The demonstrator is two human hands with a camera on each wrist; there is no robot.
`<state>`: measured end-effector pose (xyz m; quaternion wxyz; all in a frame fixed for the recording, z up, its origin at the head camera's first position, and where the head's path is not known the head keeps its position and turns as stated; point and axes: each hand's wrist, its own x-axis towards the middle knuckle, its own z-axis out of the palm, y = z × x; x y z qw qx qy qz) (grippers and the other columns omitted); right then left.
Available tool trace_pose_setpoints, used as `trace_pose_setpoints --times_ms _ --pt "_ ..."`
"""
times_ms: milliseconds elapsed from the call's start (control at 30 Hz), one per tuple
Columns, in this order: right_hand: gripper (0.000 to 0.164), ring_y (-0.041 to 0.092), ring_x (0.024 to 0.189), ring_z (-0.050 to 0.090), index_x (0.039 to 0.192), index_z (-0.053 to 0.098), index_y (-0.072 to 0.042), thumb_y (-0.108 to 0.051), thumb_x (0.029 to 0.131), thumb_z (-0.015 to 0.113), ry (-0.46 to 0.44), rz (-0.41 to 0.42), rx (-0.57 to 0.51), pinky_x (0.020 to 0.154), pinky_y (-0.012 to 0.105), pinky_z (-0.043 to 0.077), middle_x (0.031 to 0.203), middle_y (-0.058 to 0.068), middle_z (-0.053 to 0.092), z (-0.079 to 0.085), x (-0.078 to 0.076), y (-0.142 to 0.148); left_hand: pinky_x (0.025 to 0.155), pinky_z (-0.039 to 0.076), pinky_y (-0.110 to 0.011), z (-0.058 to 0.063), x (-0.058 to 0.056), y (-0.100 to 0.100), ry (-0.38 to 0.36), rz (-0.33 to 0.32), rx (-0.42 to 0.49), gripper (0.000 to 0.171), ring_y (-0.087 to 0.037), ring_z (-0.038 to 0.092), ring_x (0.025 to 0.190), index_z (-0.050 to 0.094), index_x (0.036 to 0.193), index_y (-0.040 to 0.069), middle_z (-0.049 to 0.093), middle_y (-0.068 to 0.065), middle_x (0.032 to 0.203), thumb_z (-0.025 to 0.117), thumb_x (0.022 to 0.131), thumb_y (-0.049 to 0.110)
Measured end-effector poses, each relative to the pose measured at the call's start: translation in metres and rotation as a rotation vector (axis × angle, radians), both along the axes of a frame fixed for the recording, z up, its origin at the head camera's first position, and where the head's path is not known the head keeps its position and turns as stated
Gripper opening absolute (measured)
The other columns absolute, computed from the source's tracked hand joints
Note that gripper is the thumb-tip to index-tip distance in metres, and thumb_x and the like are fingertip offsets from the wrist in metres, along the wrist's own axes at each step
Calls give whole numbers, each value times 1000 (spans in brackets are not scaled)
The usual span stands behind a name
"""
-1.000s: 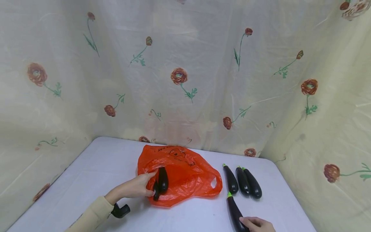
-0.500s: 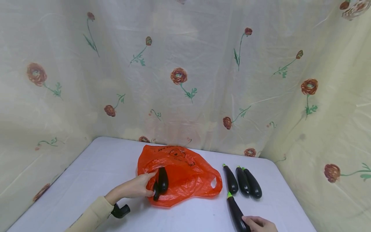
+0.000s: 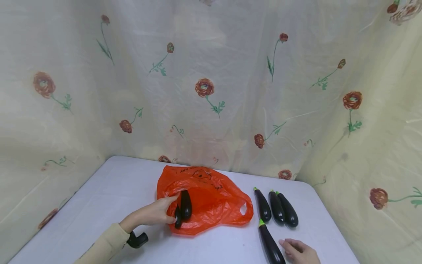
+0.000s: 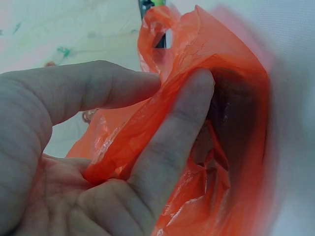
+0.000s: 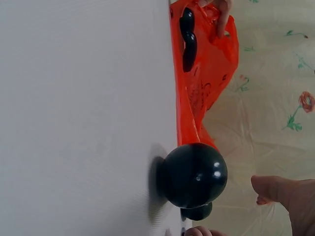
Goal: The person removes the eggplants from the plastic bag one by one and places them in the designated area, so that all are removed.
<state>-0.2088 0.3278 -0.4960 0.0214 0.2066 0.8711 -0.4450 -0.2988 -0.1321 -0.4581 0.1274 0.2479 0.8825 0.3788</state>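
An orange-red plastic bag (image 3: 214, 205) lies on the table with its mouth facing me. My left hand (image 3: 156, 212) pinches the rim of the bag (image 4: 118, 142) between thumb and index finger, the index finger inside the mouth. Dark eggplants (image 3: 186, 207) show in the opening; their far ends are hidden. My right hand (image 3: 300, 251) is apart from a dark eggplant (image 3: 271, 244) with a green tip, just right of its thick end. In the right wrist view, that eggplant's round end (image 5: 194, 175) stands before my spread thumb (image 5: 275, 188).
Three more eggplants (image 3: 277, 206) lie side by side behind the nearest one, right of the bag. The white table (image 3: 224, 249) ends against a flowered curtain (image 3: 204, 121) at the back. A dark wrist camera (image 3: 137, 240) hangs below the left wrist.
My right hand has let go of the near eggplant and drawn a little to the right and away from it. The left hand and the bag have not moved.
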Motion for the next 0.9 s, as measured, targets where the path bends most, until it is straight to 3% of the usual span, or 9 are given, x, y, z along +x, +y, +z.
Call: trace_pose_setpoints --times_ms 300,667,900 --pt "88 27 89 70 129 51 11 -60 79 67 63 34 27 75 32 57 112 25 67 13 -4 -1 104 40 -60 -1 0 0 6 -9 4 79 -29 51 120 33 145 -8 46 -22 144 73 79 12" --pt "93 31 95 68 128 52 10 -68 79 61 49 77 75 85 45 54 116 27 64 31 -14 -12 104 40 -60 1 1 0 2 -4 1 80 -30 50 121 32 146 -8 45 -23 145 72 80 12" --pt "78 34 109 62 127 56 5 -59 83 64 107 100 69 92 46 51 122 24 63 41 -16 -27 104 40 -59 0 0 0 -14 1 -5 80 -30 48 124 31 147 -7 43 -22 147 72 81 11"
